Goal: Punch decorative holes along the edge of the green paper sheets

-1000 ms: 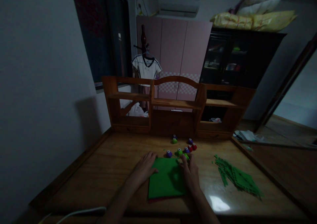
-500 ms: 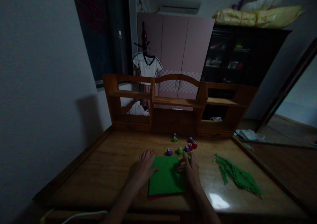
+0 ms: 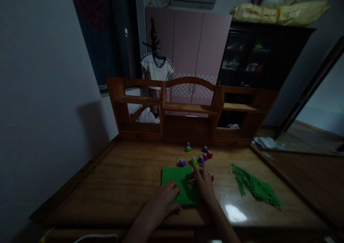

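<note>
A stack of green square sheets [image 3: 185, 194] lies flat on the desk, with a thin reddish edge showing at its left. My left hand [image 3: 165, 200] rests over its near left part, fingers bent on the top sheet and thumb apart. On the right side, my right hand [image 3: 204, 185] lies with its fingers apart over the sheets' edge. Just beyond its fingertips sits a small green knob-like piece with a white top [image 3: 193, 160]. A red piece of the same kind [image 3: 211, 177] shows partly behind my right hand.
Several similar purple, green and red pieces [image 3: 201, 159] stand at the far side of the sheets. Cut green sheets and strips [image 3: 258, 187] lie at the right. A wooden shelf unit [image 3: 188, 108] borders the desk's back, and a wall [image 3: 48, 128] stands at the left.
My left hand has moved from the sheets' far left edge toward their near left corner. My right hand has stayed near the right edge. The view has shifted slightly.
</note>
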The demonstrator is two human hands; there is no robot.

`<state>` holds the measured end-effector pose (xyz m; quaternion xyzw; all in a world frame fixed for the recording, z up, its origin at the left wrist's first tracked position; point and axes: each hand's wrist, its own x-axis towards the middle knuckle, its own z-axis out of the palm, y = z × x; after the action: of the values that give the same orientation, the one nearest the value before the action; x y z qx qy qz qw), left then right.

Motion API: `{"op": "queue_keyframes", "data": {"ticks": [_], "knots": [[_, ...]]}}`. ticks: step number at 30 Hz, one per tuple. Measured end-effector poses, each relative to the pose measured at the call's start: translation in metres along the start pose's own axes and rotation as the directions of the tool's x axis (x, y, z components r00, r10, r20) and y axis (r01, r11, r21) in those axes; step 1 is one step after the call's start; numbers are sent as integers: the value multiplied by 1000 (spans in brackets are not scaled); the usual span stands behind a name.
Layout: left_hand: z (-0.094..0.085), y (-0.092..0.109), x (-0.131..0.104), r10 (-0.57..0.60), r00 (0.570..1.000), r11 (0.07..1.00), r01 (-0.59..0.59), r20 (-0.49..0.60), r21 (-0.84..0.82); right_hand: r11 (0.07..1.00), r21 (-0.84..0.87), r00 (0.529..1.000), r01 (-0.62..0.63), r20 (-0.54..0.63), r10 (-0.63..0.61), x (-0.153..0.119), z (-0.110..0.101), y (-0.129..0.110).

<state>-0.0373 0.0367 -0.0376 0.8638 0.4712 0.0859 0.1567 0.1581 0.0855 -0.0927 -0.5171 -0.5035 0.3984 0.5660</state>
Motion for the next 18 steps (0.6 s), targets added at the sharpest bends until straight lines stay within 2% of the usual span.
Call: {"op": "queue_keyframes", "data": {"ticks": [5, 10, 12, 13, 15, 16, 18], "knots": [[-1, -4, -4, 43, 999, 999, -42, -29, 11, 999, -26, 999, 32, -11, -32, -2, 0, -7], [10, -10, -5, 96, 990, 995, -97, -106, 2, 985, -96, 976, 144, -153, -157, -3, -7, -23], [14, -12, -5, 134, 975, 991, -133, -176, 19, 983, -82, 964, 166, -195, -179, -3, -13, -30], [16, -13, -5, 159, 958, 987, -156, -238, 28, 982, -73, 963, 174, -195, -185, -3, -18, -34], [15, -14, -9, 215, 892, 976, -208, -397, 60, 985, -42, 976, 167, -132, -171, -3, -28, -40], [13, -14, -13, 245, 842, 969, -230, -480, 90, 991, -6, 987, 133, -89, -133, -3, -33, -43], [5, -12, -22, 339, 742, 941, -273, -579, 202, 998, 42, 998, 51, 41, -53, -2, -43, -48]]}}
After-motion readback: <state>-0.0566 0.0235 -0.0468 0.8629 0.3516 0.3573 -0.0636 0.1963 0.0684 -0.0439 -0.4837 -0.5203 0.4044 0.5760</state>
